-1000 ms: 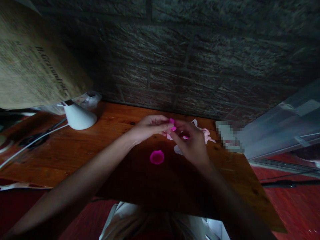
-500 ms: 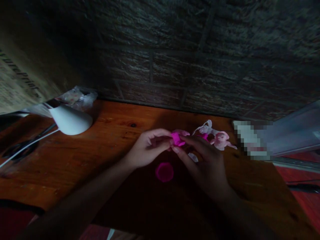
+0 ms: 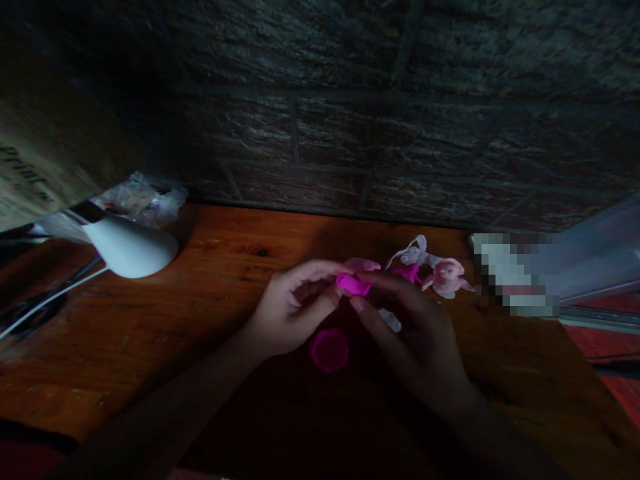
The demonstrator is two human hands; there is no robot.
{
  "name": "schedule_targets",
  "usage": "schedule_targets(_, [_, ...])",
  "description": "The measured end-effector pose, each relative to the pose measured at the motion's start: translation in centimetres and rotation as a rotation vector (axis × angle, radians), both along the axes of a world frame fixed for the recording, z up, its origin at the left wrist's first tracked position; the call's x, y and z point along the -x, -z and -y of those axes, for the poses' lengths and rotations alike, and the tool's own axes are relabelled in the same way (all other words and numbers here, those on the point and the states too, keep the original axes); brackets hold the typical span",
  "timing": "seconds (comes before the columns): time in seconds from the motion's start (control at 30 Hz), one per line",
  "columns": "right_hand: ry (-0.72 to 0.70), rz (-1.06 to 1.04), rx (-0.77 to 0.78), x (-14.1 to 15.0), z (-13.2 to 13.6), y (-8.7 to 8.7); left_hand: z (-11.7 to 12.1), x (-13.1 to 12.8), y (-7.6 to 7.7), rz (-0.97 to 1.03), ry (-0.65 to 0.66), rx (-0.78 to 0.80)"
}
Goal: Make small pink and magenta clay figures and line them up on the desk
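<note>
Between the fingertips of both hands is a small bright pink piece [image 3: 353, 285], folded and soft-looking; its material is hard to make out in the dim light. My left hand [image 3: 295, 310] pinches its left end between thumb and fingers. At its right end, my right hand [image 3: 415, 327] grips with fingers and thumb. Below them on the table lies a round, many-sided pink piece [image 3: 329, 350] with a brighter rim. A pale pink piece [image 3: 363, 265] shows just behind the fingers. Beside my right hand lie a crumpled magenta piece [image 3: 409, 273] and a pale pink figure-like piece [image 3: 447, 277].
On the wooden table [image 3: 225, 247], a white cone-shaped object [image 3: 133, 247] with a cable stands at the left, near a clear plastic bag [image 3: 145, 200]. A printed brown box or bag [image 3: 45, 147] rises above. A stone-patterned wall [image 3: 330, 133] closes the back. Whitish scraps [image 3: 390, 320] lie by my right hand.
The bright pink piece has turned and now lies flatter and more sideways between my fingers. My right thumb has shifted slightly right. The view has moved a little.
</note>
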State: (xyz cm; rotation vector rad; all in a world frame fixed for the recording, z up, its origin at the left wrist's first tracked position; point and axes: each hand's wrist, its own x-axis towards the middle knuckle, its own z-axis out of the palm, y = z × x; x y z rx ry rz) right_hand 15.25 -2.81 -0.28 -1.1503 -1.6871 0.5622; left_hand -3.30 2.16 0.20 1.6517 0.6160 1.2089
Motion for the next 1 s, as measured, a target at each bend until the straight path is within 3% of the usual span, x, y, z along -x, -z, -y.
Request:
schedule_targets(0.23, [0.066, 0.048, -0.092, -0.25, -0.03, -0.60, -0.07, -0.26, 0.36, 0.054, 0.017, 0.068])
schedule_targets(0.47, [0.002, -0.391, 0.204, 0.56, -0.64, -0.52, -0.14, -0.33, 0.52, 0.079, 0.054, 0.248])
schedule_targets(0.57, [-0.028, -0.477, 0.217, 0.71, -0.80, -0.24, 0.10, -0.47, 0.26, 0.061, 0.078, 0.293])
schedule_targets(0.8, [0.035, -0.184, 0.078, 0.15, -0.31, -0.35, -0.25, -0.27, 0.26, 0.090, 0.098, 0.313])
schedule_targets(1.0, [0.043, -0.093, -0.002, 0.07, 0.06, -0.77, -0.34, 0.10, 0.05, 0.037, 0.068, 0.327])
